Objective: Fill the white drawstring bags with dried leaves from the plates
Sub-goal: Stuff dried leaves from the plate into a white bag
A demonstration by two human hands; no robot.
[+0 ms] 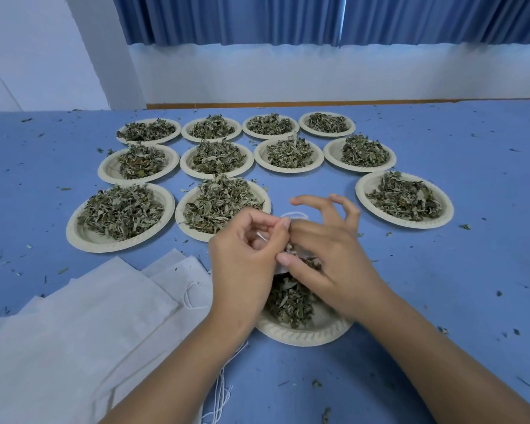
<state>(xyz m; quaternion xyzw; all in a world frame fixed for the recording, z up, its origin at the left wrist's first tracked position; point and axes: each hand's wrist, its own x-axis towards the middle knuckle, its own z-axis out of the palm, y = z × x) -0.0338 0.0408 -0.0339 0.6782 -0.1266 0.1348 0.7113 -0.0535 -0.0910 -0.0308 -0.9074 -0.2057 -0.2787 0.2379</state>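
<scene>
head view: a white bag (280,269) is held up between the two hands, just above the near plate (303,337), and it is almost wholly hidden by them. only a pale strip of cloth and the drawstring loop (292,213) poking out behind the knuckles can be seen. the cloth edge is pinched by the left hand (245,249), thumb and curled fingers closed on it. dried leaves (303,256) are clutched at the bag's mouth by the right hand (328,246). its thumb is pressed in against them, and its outer fingers are lifted and bent. more leaves are heaped on the near plate right under the wrists.

to the left, a stack of empty bags (83,316) is spread flat at the table's near edge, with loose white strings (224,390) trailing off beside the left forearm. beyond the hands, eleven more plates (83,240) are laid out in rows, each piled with leaves, one set apart on the right. the blue table (441,286) is littered with crumbs of leaf all over. at the back, a white wall (288,75) is topped by a blue pleated curtain (257,16).
</scene>
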